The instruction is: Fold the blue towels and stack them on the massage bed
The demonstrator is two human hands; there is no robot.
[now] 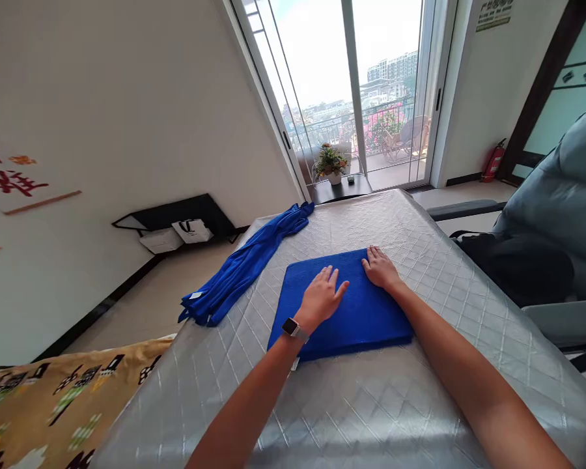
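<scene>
A blue towel [359, 322], folded into a flat rectangle, lies on a silver quilted surface [469, 286]. My left hand [320, 296], with a watch [292, 327] on its wrist, is over the left half of the towel, fingers stretched and thumb apart. At the towel's far right corner, my right hand [379, 267] lies flat with fingers extended. A small white tag [295, 365] sticks out at the near left corner. To the left, more blue cloths [244, 267] lie in a long loose bundle along the surface's edge.
A patterned brown cloth [78, 404] is at the lower left. A dark grey armchair [566, 189] with a black bag [512, 267] stands right. Beyond the far edge are a small table [344, 190] with a potted plant [332, 163] and glass doors. A fire extinguisher [493, 161] stands by the wall.
</scene>
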